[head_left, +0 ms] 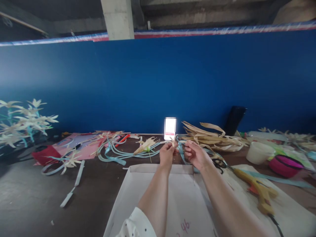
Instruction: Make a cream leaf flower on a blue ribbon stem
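My left hand [167,154] is closed in a pinch on a small straw-coloured husk flower [173,141], held up over the far edge of a white paper sheet [163,197]. My right hand [195,154] is just to its right, fingers curled around a light blue ribbon strip [181,154] that runs down from the flower. Both hands nearly touch. A pile of dried corn husks [212,136] lies right behind them.
Black-handled scissors [219,163] and a yellow glue gun [256,191] lie to the right, with a white cup [259,152] and a pink bowl [285,164] beyond. Blue ribbon loops [118,152], a finished husk flower [146,145] and a bunch of flowers [22,123] are at left. A blue wall [158,82] backs the table.
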Tool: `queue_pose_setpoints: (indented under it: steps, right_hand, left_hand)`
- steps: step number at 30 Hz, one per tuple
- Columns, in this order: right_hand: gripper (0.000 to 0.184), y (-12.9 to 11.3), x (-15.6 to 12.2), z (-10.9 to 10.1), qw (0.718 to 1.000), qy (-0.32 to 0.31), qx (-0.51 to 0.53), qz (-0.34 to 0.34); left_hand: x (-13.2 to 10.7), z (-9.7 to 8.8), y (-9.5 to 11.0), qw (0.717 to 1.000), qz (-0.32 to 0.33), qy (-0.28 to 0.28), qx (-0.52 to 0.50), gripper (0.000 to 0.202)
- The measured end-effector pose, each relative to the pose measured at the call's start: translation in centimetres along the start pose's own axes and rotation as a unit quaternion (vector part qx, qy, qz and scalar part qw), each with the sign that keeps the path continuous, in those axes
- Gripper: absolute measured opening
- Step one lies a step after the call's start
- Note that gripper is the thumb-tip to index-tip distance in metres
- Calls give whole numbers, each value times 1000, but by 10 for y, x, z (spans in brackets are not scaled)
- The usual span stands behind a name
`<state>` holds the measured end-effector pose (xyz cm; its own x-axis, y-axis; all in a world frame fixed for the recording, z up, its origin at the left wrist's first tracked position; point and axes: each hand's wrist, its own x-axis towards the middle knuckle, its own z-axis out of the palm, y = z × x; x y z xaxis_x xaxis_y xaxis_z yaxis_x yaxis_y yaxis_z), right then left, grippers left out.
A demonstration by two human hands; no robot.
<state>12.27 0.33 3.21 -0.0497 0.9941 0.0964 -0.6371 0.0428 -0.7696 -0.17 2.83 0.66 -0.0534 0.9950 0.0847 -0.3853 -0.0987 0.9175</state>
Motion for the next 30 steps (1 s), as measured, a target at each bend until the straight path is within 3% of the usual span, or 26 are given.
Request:
queue_pose_setpoints:
  steps: [12,18,23,30]
  right_hand:
    - [23,-1,2,-3,997,67,-38,-6]
    - [28,2,3,7,976,139,-139,-90]
    - [36,2,1,12,945,154,-227,-179]
    - [30,-4,-5,20,920,147,-307,-194]
  left_hand:
    - [-2,-3,2,997,-35,-70,-22,36]
    - [0,-2,1,998,-5,-54,22,29]
    - [0,0,2,998,16,-25,61,24]
    - [1,-2,-4,996,56,-16,70,18]
